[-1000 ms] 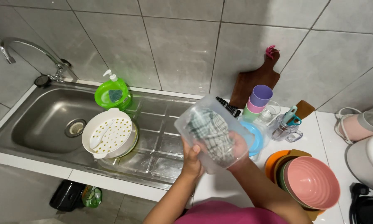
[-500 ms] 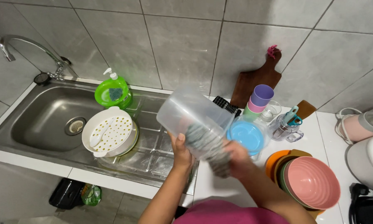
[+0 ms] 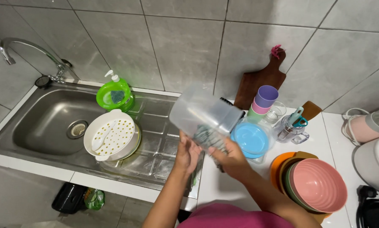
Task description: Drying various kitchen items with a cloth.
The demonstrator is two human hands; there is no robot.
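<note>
Holding a clear plastic container point(image 3: 204, 116) up in the air, the left hand point(image 3: 187, 155) grips its lower side with the fingers curled around it. The right hand point(image 3: 228, 158) is bunched tight on a checked cloth point(image 3: 206, 137) that goes up into the container's open mouth. The container is tipped, with its closed end pointing up and to the left. It hangs over the spot where the metal draining board point(image 3: 155, 139) meets the white counter point(image 3: 214, 185).

To the left, a white colander point(image 3: 110, 135) with a white spoon in it sits on the edge of the sink point(image 3: 46, 122). A green soap bottle point(image 3: 114, 93) stands behind it, near the wall. The tap point(image 3: 27, 52) curves over the far left corner. The sink bowl is the biggest open space, well apart from the hands.

To the right, things are packed close. A blue plate point(image 3: 250, 139) sits just beside the right hand. Behind it stand 3 stacked cups point(image 3: 263, 101), purple on top, and a dark wooden board point(image 3: 259, 82) leans on the tiles. A pile of bowls point(image 3: 316, 183), pink on top, sits near the front edge of the counter. A small strip of bare counter lies under the arms.
</note>
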